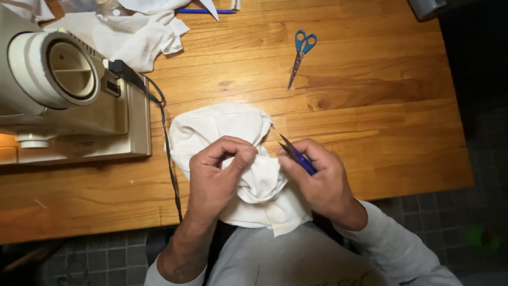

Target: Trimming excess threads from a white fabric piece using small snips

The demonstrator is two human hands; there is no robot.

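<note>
Soft, light white cloth (233,159), bunched at table edge (79,212): likely limp, best pinched at the fold. Left hand (217,177) closed on that bunch; right hand (317,182), just beside, clasping purple-handled snips (297,154).

A cream sewing machine (63,90) is standing at the left of the wooden table (370,106), its black cord (168,153) trailing over the near edge. Blue-handled scissors (299,55) are lying well apart, upper centre. Loose white fabric (132,32) is lying behind the machine, a blue pen (203,11) just beside it.
</note>
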